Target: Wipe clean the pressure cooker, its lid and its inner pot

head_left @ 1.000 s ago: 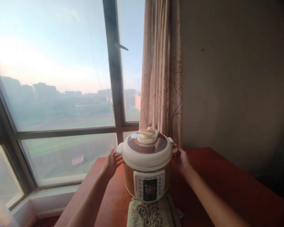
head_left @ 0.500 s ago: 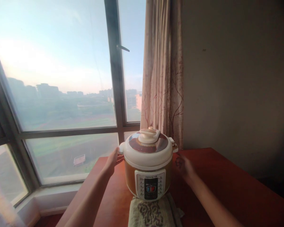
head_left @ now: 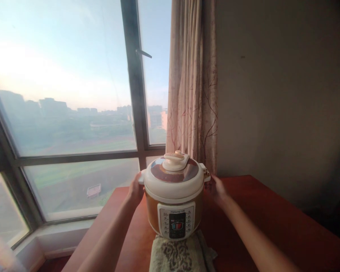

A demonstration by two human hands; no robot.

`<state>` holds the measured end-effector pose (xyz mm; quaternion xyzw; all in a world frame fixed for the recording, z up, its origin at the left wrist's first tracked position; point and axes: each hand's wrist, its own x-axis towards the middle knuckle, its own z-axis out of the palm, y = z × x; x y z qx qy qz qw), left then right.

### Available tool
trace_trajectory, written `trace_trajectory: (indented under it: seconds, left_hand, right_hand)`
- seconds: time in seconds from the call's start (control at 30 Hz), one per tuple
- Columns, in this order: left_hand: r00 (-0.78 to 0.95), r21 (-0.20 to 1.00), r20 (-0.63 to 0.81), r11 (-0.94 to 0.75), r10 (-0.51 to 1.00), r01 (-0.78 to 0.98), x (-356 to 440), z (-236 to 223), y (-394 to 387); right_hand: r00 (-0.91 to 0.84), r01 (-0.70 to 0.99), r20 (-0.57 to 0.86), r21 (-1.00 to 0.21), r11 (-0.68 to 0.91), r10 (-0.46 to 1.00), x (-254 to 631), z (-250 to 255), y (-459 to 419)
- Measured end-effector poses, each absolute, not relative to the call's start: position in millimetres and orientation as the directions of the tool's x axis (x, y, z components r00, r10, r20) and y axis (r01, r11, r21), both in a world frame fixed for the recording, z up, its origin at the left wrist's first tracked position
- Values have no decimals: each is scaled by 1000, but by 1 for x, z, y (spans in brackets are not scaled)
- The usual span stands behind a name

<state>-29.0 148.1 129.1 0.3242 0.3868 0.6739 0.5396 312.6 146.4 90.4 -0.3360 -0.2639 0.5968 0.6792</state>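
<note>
Pressure-cooker-like appliance, round, cream lid over a golden-brown body (head_left: 150, 211), upright above the reddish-brown wooden table (head_left: 260, 219), near its window end. Its cream-framed dark control panel (head_left: 177, 223) faces the wearer, presumably so that the buttons can be read from this side. A folded pale-green cloth with a dark scroll pattern (head_left: 175, 255) runs toward the wearer from the front foot of the cooker; it probably guards the tabletop or lets the base slide, though whether it continues underneath is hidden. Left hand (head_left: 136, 190) at the stubby cream left side handle (head_left: 142, 177), thumb side up, fingers bent in toward the body. Right hand (head_left: 217, 190) opposite, fingertips reaching to the underside of the cream right side handle (head_left: 207, 176). Cannot tell whether either hand is closed in a firm grip: the finger ends are partly hidden. The paired hold likely serves balance, a wide, heavy-looking pot being steadier when supported from both sides. Cream lid knob (head_left: 174, 162) untouched on top. Behind: beige curtain with reddish branch print (head_left: 191, 75), grey-framed window (head_left: 73, 113) giving daylight from the left.
</note>
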Motion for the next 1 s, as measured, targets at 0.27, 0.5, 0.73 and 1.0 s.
trace_trajectory:
  seconds: [0.27,0.5,0.73,1.0]
  left_hand:
    - [-183,841,24,-118,983,-528,-27,129,146]
    - [-183,838,36,-130,982,-529,-24,130,140]
    - [-244,871,-4,-116,970,-477,-26,129,140]
    - [-481,909,-7,-195,877,-368,-18,111,92]
  right_hand:
    - [175,-665,16,-735,130,984,299,93,140]
    - [226,-657,74,-725,208,971,294,95,131]
    - [260,-571,106,-785,242,960,297,98,112]
    - [310,-16,322,-939,343,895,290,90,14]
